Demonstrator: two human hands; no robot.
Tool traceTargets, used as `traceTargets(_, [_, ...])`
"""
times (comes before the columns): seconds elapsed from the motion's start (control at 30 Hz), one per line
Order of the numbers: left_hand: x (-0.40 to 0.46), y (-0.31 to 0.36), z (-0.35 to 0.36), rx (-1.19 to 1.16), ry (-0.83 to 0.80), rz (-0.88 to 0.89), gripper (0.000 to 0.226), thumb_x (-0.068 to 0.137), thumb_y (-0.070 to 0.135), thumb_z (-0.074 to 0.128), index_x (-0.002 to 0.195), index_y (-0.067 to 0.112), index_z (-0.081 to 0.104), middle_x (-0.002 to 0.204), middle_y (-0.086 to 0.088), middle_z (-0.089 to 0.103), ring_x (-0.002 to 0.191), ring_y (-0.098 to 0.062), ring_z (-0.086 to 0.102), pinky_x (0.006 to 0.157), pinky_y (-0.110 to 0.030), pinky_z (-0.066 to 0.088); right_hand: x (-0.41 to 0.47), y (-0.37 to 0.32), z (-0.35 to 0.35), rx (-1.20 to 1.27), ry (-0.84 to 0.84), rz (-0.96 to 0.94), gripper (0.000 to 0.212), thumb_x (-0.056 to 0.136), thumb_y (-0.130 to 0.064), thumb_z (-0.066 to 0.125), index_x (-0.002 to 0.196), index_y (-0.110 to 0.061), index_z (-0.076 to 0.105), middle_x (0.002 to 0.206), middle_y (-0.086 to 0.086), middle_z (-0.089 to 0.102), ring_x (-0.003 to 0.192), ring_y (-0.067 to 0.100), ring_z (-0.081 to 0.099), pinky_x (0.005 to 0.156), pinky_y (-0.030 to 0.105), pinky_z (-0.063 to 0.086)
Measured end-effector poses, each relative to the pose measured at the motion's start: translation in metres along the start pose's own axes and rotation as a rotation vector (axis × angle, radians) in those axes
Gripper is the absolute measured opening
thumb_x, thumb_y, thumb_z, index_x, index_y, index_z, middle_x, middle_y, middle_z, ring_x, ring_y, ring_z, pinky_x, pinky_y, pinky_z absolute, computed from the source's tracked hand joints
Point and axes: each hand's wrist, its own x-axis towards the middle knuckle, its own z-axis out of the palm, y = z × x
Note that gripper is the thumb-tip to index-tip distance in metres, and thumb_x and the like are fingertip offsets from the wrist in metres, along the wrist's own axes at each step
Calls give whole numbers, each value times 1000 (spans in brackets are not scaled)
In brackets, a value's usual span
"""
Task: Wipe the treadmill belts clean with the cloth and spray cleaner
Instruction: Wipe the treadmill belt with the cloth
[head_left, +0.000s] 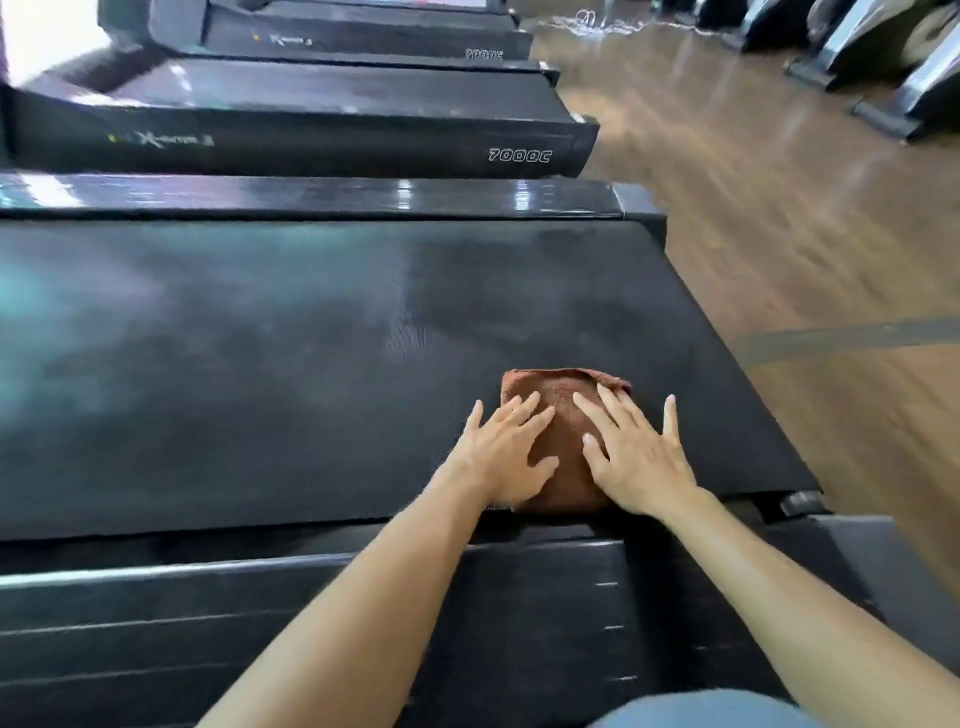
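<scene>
A patch of blue cloth (701, 711), probably clothing on the person's knee, is seen at the very bottom edge, nearest the camera. Just beyond it, the near side rail (260, 623) of a treadmill runs across the view, and both bare forearms are stretched over it.

The widest surface is the black treadmill belt (260, 364), which fills the middle of the view and shows pale, cloudy smears across its left and centre. Beyond it, a glossy far side rail (311, 195) is seen, and then a second treadmill (311, 130) marked "7000C", with a third treadmill (363, 31) behind that. A brown wooden floor (779, 208) is spread to the right, with dark machine bases (883, 67) along its far edge.

A brown folded cloth (563, 410) is laid on the belt near its right end and close to the near rail. It is pressed flat by both hands. The left hand (501, 457) is spread with straight fingers over the cloth's left part, and the right hand (636, 462) is spread likewise over its right part, with the little finger touching the belt beside the cloth. Nothing is gripped by either hand.
</scene>
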Motion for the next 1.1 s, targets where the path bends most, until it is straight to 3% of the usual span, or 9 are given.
traceTargets(0.17, [-32, -50, -6, -110, 247, -46, 64, 104, 39, 47, 162, 27, 23, 169, 11, 16, 155, -8, 14, 128, -37, 3, 20, -31, -22, 96, 121, 77, 60, 94, -43, 49, 149, -21, 44, 157, 10, 40, 150, 25, 31, 129, 53, 6])
traceTargets(0.23, [-44, -82, 1, -101, 315, -131, 62, 104, 41, 44, 161, 25, 27, 169, 10, 20, 154, -8, 17, 128, -38, 7, 25, -46, -16, 173, 115, 91, 67, 97, -56, 46, 154, -21, 40, 161, 19, 33, 152, 32, 26, 127, 47, 13])
traceTargets(0.33, [-55, -130, 3, -42, 373, -257, 60, 103, 44, 35, 159, 23, 31, 168, 8, 23, 156, -10, 16, 128, -41, 6, 25, -62, 5, 155, 7, 102, 90, 89, -84, 24, 165, -38, 9, 171, 24, 0, 158, 39, -4, 125, 53, -9])
traceTargets(0.4, [-60, -155, 1, -14, 391, -345, 58, 106, 42, 37, 161, 25, 28, 169, 8, 20, 157, -10, 11, 128, -43, 3, 29, -62, 13, 136, 4, 113, 94, 80, -89, 10, 163, -47, 0, 172, 20, -7, 158, 40, -9, 125, 57, -12])
traceTargets(0.6, [-71, -183, 8, 82, 390, -397, 76, 91, 59, 7, 162, 37, 18, 170, 17, 7, 156, -5, 1, 126, -45, 0, 32, -60, 21, 129, 68, 75, 79, 84, -85, 9, 159, -59, 9, 174, -10, -6, 159, 34, -8, 125, 61, -9])
traceTargets(0.7, [-67, -184, 9, 96, 398, -403, 73, 92, 58, 10, 161, 38, 20, 169, 16, 12, 156, -7, 5, 126, -46, 6, 47, -63, 22, 105, 60, 128, 72, 90, -83, 15, 158, -60, 13, 174, -10, 3, 159, 34, -4, 125, 63, -7])
traceTargets(0.8, [-66, -185, 10, 114, 393, -410, 71, 93, 57, 13, 161, 39, 21, 169, 15, 14, 156, -8, 7, 125, -47, 8, 78, -75, 18, 129, 28, 185, 69, 96, -78, 21, 160, -56, 7, 175, -6, -3, 159, 37, -9, 122, 67, -8])
traceTargets(1.0, [-67, -186, 9, 90, 411, -425, 69, 93, 56, 18, 160, 39, 25, 169, 15, 17, 156, -8, 9, 125, -47, 11, 30, -92, 14, 155, 0, -196, 73, 87, -85, 20, 156, -64, 10, 173, -19, -8, 160, 23, -15, 120, 69, -13])
traceTargets(1.1, [-66, -185, 10, 94, 420, -418, 69, 93, 56, 18, 160, 39, 25, 169, 15, 17, 156, -8, 10, 124, -47, 11, 8, -68, 19, 106, 4, -156, 71, 86, -82, 20, 154, -65, 13, 172, -22, -3, 160, 20, -10, 122, 69, -3])
